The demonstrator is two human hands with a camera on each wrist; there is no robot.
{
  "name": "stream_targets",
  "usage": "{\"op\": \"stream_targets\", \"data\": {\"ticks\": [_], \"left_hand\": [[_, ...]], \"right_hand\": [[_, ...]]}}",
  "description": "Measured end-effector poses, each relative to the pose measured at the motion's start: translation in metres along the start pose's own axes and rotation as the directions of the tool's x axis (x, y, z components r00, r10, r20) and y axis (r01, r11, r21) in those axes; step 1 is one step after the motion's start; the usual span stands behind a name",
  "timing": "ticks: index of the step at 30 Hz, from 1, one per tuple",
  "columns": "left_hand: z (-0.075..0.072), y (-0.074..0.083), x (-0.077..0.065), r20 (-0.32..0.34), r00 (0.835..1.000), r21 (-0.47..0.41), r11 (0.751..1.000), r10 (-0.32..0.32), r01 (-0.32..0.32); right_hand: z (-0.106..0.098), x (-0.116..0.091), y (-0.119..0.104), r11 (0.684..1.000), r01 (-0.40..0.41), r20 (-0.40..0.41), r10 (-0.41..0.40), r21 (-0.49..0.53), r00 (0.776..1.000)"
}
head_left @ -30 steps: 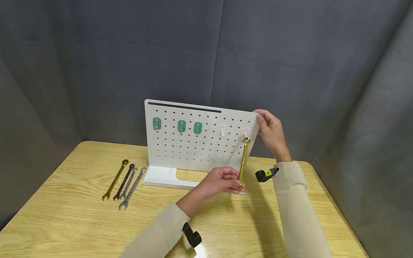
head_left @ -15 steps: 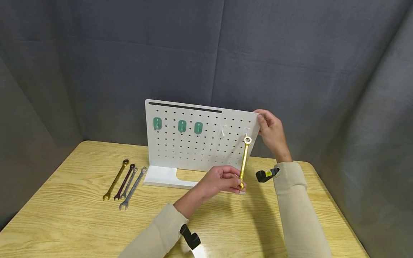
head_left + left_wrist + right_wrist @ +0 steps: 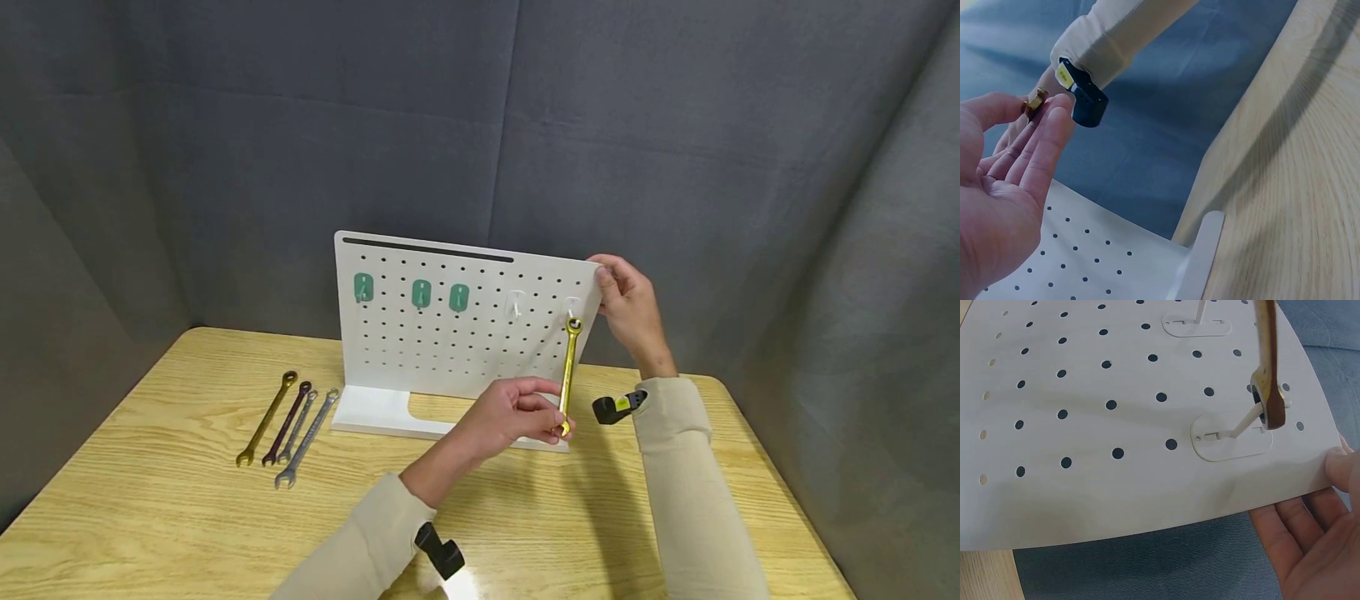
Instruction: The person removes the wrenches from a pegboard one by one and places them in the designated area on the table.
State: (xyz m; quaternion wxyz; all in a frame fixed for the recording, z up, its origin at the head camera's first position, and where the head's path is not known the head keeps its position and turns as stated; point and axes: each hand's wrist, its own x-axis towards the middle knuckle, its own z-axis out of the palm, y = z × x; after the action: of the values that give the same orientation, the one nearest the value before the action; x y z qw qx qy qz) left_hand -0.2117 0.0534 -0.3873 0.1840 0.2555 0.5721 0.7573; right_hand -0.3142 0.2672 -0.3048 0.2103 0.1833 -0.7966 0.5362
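Observation:
My left hand [image 3: 501, 418] pinches the lower, open-jawed end of a gold combination wrench [image 3: 569, 367] between thumb and fingers. The wrench stands nearly upright before the right side of a white pegboard [image 3: 480, 354]. In the right wrist view, its ring end sits around the tip of a white hook [image 3: 1232, 439], the peg's end showing beyond the ring. My right hand [image 3: 633, 308] grips the board's upper right corner, thumb in front and fingers behind. The left wrist view shows the wrench's end [image 3: 1035, 103] at the fingertips of the left hand [image 3: 1004, 212].
Several wrenches lie side by side on the wooden table left of the board, among them a gold one [image 3: 267, 419] and a purple one [image 3: 287, 423]. Three green hooks [image 3: 422, 293] and another white hook [image 3: 515, 306] are on the board. A grey curtain [image 3: 420, 125] hangs behind.
My left hand has shifted slightly right and up with the wrench's lower end. The ring end stays by the far right hook, and the right hand keeps its hold on the board.

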Motion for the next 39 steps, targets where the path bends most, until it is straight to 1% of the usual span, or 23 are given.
{"op": "stream_targets", "data": {"ticks": [8, 17, 23, 27, 34, 39], "left_hand": [[-0.001, 0.004, -0.001, 0.027, 0.999, 0.032, 0.999, 0.031, -0.032], [-0.002, 0.010, -0.002, 0.059, 0.997, 0.039, 0.998, 0.056, -0.058], [-0.002, 0.015, -0.002, 0.072, 0.996, 0.024, 0.998, 0.060, -0.062], [-0.002, 0.017, -0.002, 0.077, 0.995, 0.010, 0.998, 0.063, -0.064], [0.000, 0.021, -0.002, 0.101, 0.991, -0.003, 0.996, 0.085, -0.085], [0.002, 0.025, -0.004, 0.103, 0.990, -0.005, 0.995, 0.101, -0.101]], "right_hand": [[0.002, 0.000, 0.000, 1.000, -0.009, 0.009, 0.009, -0.003, 1.000], [-0.001, -0.003, -0.002, 1.000, -0.012, 0.006, 0.012, -0.027, 1.000], [-0.001, -0.003, -0.001, 1.000, -0.005, 0.009, 0.005, -0.007, 1.000], [-0.002, -0.003, -0.001, 1.000, -0.005, 0.002, 0.005, -0.012, 1.000], [-0.001, -0.004, 0.000, 1.000, -0.005, 0.002, 0.005, -0.004, 1.000], [0.000, -0.002, 0.000, 1.000, 0.008, 0.005, -0.008, 0.012, 1.000]]}}
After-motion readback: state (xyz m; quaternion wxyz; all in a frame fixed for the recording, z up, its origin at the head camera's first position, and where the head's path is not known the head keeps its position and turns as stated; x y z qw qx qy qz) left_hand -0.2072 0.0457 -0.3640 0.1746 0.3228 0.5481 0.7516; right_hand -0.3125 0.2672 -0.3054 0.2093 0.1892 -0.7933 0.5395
